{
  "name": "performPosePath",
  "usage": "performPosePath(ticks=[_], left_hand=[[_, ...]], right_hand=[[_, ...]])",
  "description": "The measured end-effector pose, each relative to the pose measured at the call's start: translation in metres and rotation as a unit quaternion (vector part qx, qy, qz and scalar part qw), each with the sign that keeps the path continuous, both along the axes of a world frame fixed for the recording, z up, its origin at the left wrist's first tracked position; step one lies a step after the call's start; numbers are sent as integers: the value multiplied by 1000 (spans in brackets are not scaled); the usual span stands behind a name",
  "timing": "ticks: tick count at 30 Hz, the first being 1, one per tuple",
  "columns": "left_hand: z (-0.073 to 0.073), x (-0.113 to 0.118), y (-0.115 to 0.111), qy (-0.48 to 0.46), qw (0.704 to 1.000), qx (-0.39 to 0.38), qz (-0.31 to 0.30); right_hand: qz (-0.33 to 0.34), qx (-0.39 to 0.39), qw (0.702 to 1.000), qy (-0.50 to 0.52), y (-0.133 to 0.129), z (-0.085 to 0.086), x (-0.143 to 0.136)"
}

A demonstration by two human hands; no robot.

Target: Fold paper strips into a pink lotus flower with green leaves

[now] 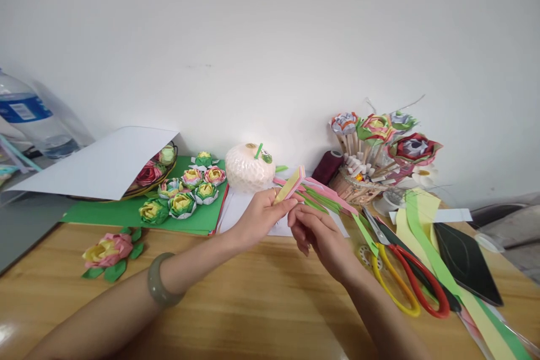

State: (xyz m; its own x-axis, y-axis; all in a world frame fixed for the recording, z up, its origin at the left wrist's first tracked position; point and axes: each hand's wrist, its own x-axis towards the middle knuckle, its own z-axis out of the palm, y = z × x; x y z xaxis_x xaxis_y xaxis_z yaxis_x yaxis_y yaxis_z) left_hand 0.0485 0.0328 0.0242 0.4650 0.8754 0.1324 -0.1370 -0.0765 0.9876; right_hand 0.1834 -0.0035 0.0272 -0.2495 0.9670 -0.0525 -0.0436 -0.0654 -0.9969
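My left hand (264, 215) pinches a small folded bundle of yellow and pink paper strips (290, 184) between thumb and fingers, its layered ends pointing up. Close against it, my right hand (317, 232) has its fingers curled inward near the left thumb. Whatever those fingertips hold, if anything, is hidden. Behind both hands lie pink and green paper strips (323, 198) on white sheets (236, 211). A pale, round, textured ornament (248, 167) with a green stem-like piece stands just beyond my left hand.
Scissors (415, 281) with yellow and red handles lie right of my right forearm, beside long paper strips (434, 242) and a black tablet (468, 261). Paper flowers (182, 203) rest on green sheets at left; others rise from a wooden holder (356, 185). A bottle (36, 118) stands far left.
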Motion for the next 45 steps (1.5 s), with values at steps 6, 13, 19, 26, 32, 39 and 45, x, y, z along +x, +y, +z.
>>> performPosePath(ticks=[6,13,19,26,32,39,45], left_hand=[[-1,0,0,3,1000,-14,12],[0,-1,0,1,1000,30,10],[3,-1,1,7,998,65,-14],[-3,-1,4,11,997,74,28],[2,-3,3,10,998,58,-17],[-1,-3,3,16,998,47,34],[-11,-1,12,69,990,85,95]], right_hand=[[41,-61,991,116,0,2,1],[31,-82,988,127,-1,3,1],[29,-83,989,118,0,3,0],[34,-89,991,91,2,5,3],[50,-95,989,100,3,5,7],[-22,44,993,-103,4,3,4],[-147,265,883,-360,4,2,9]])
